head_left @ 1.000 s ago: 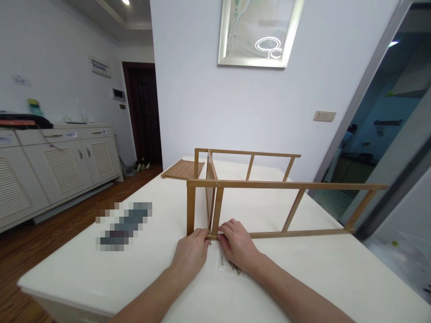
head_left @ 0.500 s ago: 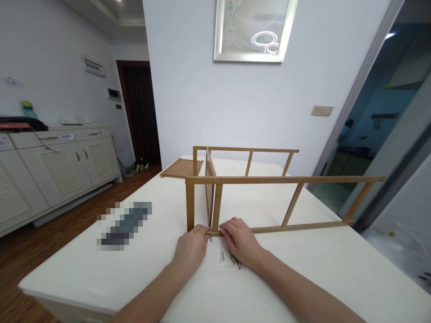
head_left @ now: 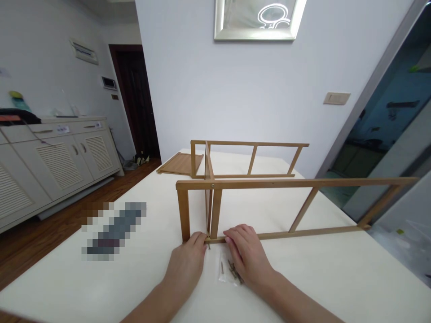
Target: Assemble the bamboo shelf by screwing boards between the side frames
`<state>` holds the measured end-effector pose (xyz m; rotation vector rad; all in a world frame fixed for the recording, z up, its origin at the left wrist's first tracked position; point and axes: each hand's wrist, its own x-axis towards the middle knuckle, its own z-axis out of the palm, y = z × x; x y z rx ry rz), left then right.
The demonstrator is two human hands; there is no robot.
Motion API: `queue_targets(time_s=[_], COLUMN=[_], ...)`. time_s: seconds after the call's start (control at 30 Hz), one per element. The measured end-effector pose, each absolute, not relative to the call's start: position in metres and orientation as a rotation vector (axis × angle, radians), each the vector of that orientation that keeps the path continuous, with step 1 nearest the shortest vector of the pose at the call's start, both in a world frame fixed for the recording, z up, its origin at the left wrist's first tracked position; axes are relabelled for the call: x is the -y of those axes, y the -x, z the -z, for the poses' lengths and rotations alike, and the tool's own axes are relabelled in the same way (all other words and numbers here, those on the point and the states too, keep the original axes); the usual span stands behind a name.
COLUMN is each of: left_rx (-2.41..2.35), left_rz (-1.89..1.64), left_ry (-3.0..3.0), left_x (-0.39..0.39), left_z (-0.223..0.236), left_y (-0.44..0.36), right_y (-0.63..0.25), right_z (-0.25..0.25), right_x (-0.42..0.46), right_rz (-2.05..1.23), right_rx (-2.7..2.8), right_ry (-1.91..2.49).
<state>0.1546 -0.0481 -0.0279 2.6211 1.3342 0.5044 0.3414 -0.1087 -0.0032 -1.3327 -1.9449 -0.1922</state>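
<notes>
A wooden rack frame stands on its side on the white table, with two ladder-like sides joined by an upright slatted shelf panel. My left hand grips the lower near rail at its left end, fingers curled over it. On the same rail, just right of the panel joint, my right hand pinches the wood with closed fingers. Between the hands a small screw sticks out of the rail toward me. Under and beside my right hand lies a clear plastic bag with several screws.
Another slatted panel lies flat at the back left of the white table. A blurred-out dark object rests on the left. Behind are a wall and a framed picture; a white cabinet stands at the left.
My view has shifted slightly, so the frame looks larger and nearer. Both hands keep their holds on the lower rail, and the screw still sticks out between them.
</notes>
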Motion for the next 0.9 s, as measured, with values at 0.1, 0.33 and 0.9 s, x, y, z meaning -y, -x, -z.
queue_targets(time_s=[0.1,0.33,0.9], left_rx=[-1.332,-1.321,-1.292], left_rz=[-0.536,-0.619,-0.624], left_ry=[-2.627,-2.573,-2.534], left_x=[0.048,0.051,0.056], left_z=[0.042,0.041,0.023], left_y=[-0.153,-0.152,-0.151], right_y=[-0.344,-0.35,-0.354], right_z=[0.002,0.003,0.003], right_x=[0.108,0.105,0.106], right_rz=[0.176,0.209,0.277], right_rx=[1.927,1.881,1.9], right_ry=[1.288,1.329,1.301])
